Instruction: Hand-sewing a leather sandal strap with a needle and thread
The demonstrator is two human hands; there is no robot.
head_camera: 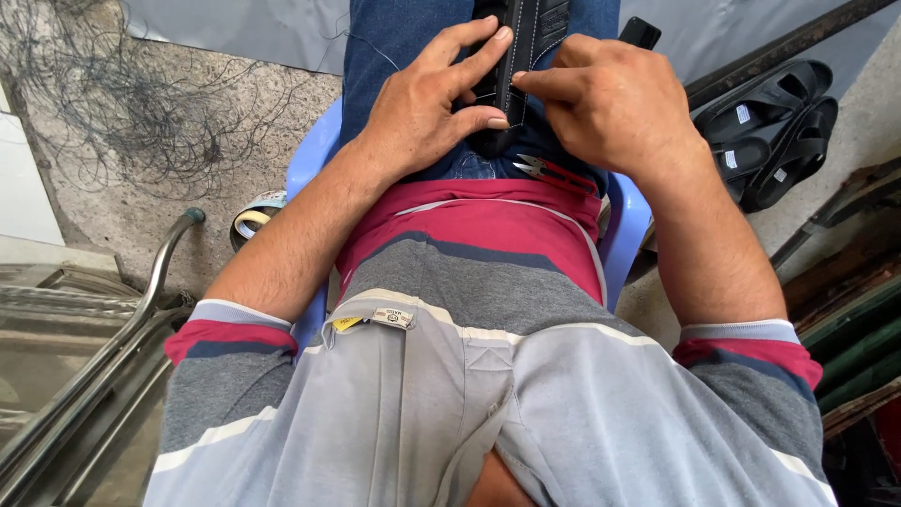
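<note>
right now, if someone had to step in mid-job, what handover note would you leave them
Left hand: fingers spread over a black strap piece lying on the lap, pressing it down.
Right hand: forefinger and thumb pinched at the strap's edge, as if picking at a thread or seam; too fine to tell.
Small thread snips rest on the lap just below the strap, not in hand.
Black sandals lie on the floor to the right; a tangle of dark thread lies on the floor to the left.
Done: cannot tell. Left: the strap's edge is in work.
</note>
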